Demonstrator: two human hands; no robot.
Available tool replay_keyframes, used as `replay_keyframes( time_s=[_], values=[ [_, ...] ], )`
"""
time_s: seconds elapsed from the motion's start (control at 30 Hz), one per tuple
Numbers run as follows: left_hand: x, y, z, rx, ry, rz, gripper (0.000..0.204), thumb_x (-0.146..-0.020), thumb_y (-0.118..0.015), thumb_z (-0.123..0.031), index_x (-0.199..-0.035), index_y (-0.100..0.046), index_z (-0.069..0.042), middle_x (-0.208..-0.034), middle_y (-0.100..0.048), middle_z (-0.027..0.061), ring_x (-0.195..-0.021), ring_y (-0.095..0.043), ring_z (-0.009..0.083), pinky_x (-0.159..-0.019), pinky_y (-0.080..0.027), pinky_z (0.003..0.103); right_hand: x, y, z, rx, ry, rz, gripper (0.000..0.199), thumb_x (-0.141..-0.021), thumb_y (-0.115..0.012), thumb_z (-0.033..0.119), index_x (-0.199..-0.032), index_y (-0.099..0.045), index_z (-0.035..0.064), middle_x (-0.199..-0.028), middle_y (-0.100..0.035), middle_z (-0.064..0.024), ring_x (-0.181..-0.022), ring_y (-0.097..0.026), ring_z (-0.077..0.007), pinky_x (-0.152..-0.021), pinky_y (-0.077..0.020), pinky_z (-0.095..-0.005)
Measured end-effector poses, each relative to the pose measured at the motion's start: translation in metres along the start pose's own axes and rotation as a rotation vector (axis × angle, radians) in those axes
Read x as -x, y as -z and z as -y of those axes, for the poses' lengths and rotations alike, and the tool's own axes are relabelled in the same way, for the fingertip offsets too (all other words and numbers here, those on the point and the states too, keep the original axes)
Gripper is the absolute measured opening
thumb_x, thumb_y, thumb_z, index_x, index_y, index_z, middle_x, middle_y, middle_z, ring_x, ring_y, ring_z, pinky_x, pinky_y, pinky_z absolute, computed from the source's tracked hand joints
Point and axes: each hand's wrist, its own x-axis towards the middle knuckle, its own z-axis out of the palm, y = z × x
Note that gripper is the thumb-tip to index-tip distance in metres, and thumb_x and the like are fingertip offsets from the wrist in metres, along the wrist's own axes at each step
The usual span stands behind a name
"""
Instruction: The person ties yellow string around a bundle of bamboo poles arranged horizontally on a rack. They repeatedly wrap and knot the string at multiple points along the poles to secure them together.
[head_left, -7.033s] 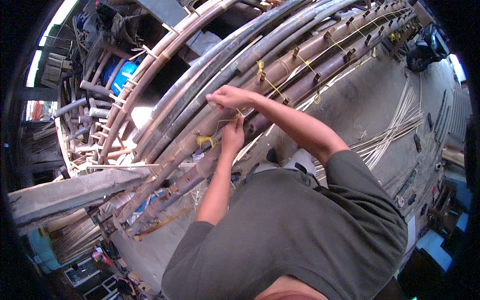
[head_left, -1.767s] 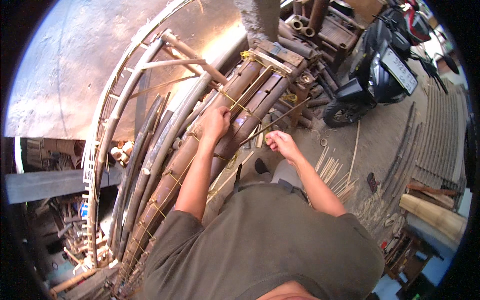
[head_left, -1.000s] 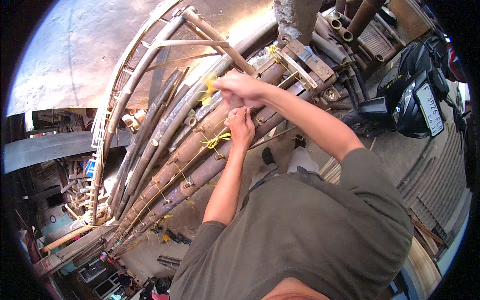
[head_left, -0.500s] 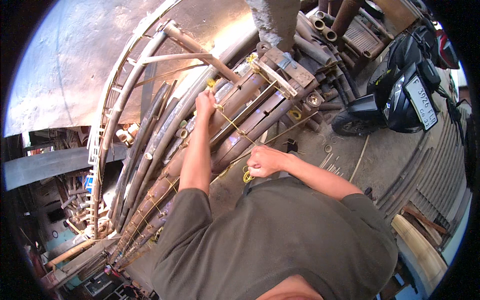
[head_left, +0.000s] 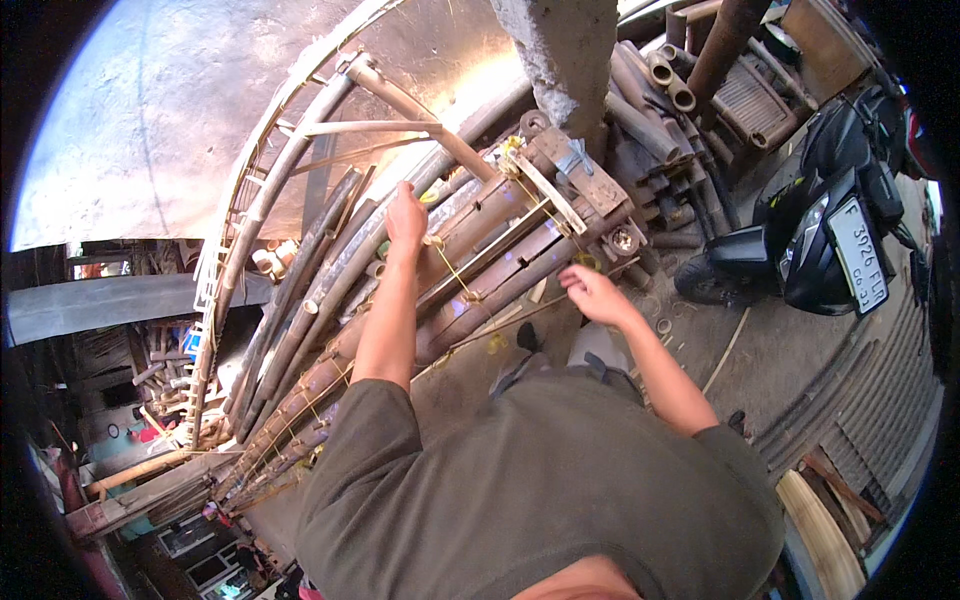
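Observation:
Two long brown bamboo poles (head_left: 470, 312) lie side by side on a slant in front of me, with thin yellow cord (head_left: 452, 268) wrapped across them. My left hand (head_left: 405, 216) is closed just beyond the upper pole, with a yellow tuft of cord beside its fingers. Further right, my right hand (head_left: 594, 294) is held near the lower pole's end, fingers loosely bent and apart, with no object visible in it. A light wooden crosspiece (head_left: 546, 193) is tied over the poles near their far end, with yellow cord (head_left: 512, 152) knotted at one side.
A brown wooden block (head_left: 580, 170) and a rough concrete post (head_left: 568, 60) stand beyond the pole ends. Bamboo lengths (head_left: 640, 120) are piled behind. At right stands a black motorbike (head_left: 800, 240). A curved bamboo frame (head_left: 262, 190) leans at the left wall.
My right hand has let the stretched cord go and moved right and up, its fingers loosening. My left hand stays near the upper pole. The view has shifted slightly.

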Motion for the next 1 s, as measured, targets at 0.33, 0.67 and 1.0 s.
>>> replay_keyframes(
  time_s=[0.33, 0.67, 1.0],
  values=[
    [0.078, 0.04, -0.204, 0.347, 0.052, 0.532, 0.036, -0.091, -0.053, -0.027, -0.12, -0.056, -0.007, -0.107, -0.066, 0.0218, -0.11, -0.059, 0.0355, -0.094, -0.041, 0.051, -0.007, -0.025, 0.102, -1.186, 0.325, -0.898, 0.015, -0.095, -0.046, 0.021, -0.099, -0.055, 0.01, -0.092, -0.057, -0.0044, -0.09, -0.055, -0.0161, -0.087, -0.0459, -0.0337],
    [0.086, 0.009, -0.204, 0.417, 0.043, 0.315, 0.022, -0.094, -0.05, -0.02, -0.101, -0.065, -0.005, -0.091, -0.067, 0.0205, -0.089, -0.061, 0.0384, -0.077, -0.034, 0.05, -0.196, 0.018, 0.165, 1.387, 0.579, -0.289, 0.041, -0.091, -0.051, 0.047, -0.085, -0.072, 0.0127, -0.073, -0.066, -0.0097, -0.081, -0.061, -0.0263, -0.078, -0.0428, -0.0519],
    [0.092, 0.004, -0.21, 0.456, 0.012, 0.025, 0.02, -0.094, -0.052, -0.022, -0.096, -0.068, -0.009, -0.083, -0.067, 0.0132, -0.085, -0.062, 0.033, -0.082, -0.035, 0.046, -0.023, 0.051, 0.095, 1.012, 0.521, 0.44, 0.045, -0.093, -0.048, 0.035, -0.066, -0.064, 0.0026, -0.061, -0.061, -0.0188, -0.058, -0.058, -0.0413, -0.062, -0.0491, -0.0473]
  ],
)
